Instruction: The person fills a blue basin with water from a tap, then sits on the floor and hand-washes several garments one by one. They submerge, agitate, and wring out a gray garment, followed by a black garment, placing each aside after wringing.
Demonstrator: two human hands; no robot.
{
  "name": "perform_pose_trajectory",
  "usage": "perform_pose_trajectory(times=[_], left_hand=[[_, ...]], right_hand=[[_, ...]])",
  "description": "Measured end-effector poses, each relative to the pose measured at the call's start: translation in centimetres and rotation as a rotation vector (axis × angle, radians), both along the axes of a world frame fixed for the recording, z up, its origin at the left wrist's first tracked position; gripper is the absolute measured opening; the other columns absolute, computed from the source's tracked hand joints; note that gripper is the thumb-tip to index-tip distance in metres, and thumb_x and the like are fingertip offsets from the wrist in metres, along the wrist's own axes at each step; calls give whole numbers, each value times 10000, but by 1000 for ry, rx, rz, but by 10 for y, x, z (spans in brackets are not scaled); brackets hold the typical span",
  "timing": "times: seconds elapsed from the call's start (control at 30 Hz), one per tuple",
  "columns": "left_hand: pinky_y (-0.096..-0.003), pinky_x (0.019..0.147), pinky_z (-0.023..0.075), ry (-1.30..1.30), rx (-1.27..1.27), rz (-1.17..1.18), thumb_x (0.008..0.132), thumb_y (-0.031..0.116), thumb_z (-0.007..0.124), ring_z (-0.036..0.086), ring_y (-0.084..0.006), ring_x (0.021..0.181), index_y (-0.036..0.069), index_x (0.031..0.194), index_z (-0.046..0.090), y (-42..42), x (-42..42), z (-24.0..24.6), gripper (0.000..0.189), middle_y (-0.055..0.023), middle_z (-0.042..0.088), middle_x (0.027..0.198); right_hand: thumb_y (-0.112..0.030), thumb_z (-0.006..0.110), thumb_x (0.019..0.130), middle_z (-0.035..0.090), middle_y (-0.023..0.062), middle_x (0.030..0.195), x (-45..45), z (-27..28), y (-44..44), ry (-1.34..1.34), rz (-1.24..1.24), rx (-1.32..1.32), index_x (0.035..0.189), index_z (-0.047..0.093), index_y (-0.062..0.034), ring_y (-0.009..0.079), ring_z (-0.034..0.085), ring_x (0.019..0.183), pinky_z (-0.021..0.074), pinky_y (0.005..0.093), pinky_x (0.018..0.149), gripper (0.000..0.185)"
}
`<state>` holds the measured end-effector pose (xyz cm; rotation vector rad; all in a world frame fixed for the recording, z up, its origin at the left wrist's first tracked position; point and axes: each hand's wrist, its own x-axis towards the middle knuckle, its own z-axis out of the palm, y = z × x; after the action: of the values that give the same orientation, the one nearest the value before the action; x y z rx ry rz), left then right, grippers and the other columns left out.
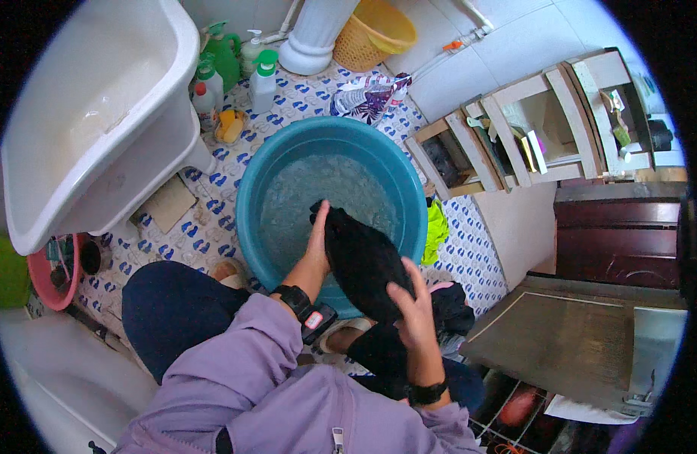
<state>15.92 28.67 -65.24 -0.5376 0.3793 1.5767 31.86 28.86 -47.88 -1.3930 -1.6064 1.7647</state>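
Observation:
A black cloth, apparently a garment (pixel 362 255), stretches between my two hands over the near right part of a round teal plastic basin (pixel 249 187). My left hand (pixel 319 235) grips its upper left end, thumb pointing up along the fabric. At the lower right end, my right hand (pixel 413 306) has its fingers and thumb around the cloth. Shallow water (pixel 320 176) with a rippled, cloudy surface covers the basin's bottom. The cloth hides part of the basin's near rim.
Left stands a white bathtub-shaped basin (pixel 186 74) on feet. Behind are soap and detergent bottles (pixel 263 82), a yellow waste basket (pixel 376 34) and a plastic bag (pixel 368 99). Bright yellow-green cloth (pixel 435 232) and dark clothes (pixel 453 309) lie to the right, near a wooden shelf (pixel 490 142).

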Motion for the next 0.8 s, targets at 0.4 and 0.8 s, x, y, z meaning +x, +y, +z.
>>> perform_pose_trajectory(times=[0.4, 0.8], left_hand=[[-361, 770, 491, 498, -293, 129, 813, 454, 652, 609, -216, 865, -65, 1085, 596, 26, 0, 40, 589, -104, 618, 994], [-364, 718, 529, 564, -376, 76, 842, 409, 637, 664, -242, 833, -37, 1038, 619, 24, -11, 51, 487, -101, 654, 934]], right_hand=[[-227, 804, 732, 527, 148, 960, -56, -52, 2, -373, 66, 1033, 1011, 567, -23, 331, 551, 897, 459, 378, 788, 419], [-467, 674, 833, 666, 200, 1015, -71, -110, 119, -400, -20, 437, 1033, 656, 0, 316, 640, 949, 480, 356, 825, 508]])
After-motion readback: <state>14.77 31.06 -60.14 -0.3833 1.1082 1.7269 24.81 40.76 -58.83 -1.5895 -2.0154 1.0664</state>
